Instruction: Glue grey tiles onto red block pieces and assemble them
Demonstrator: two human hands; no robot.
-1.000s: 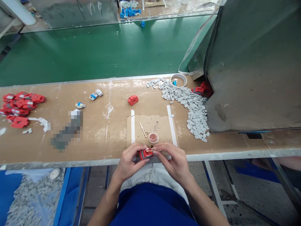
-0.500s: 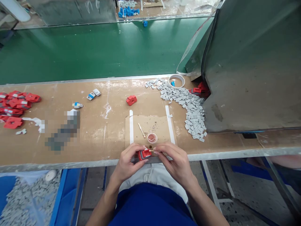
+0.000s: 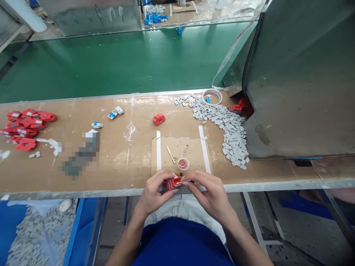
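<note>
Head view is showing both hands meeting at the near edge of the worktop. The left hand is gripping a small red plastic part, its fingers curled around the part's left side. The right hand is pressing in from the other side, its fingertips pinched narrow at the part's right end (what sits between them is too small to tell). The red part is hovering just over the worktop's front lip, in front of a taped-down cardboard pad.

On that pad a small round cup of reddish stuff is sitting just beyond the hands, with a thin wooden stick lying beside it. Farther back a single red part is lying alone. A spill of small grey pieces is trailing along the right, near a roll of tape and a large grey metal housing. A heap of red parts is lying far left. A green conveyor belt is running behind the worktop.
</note>
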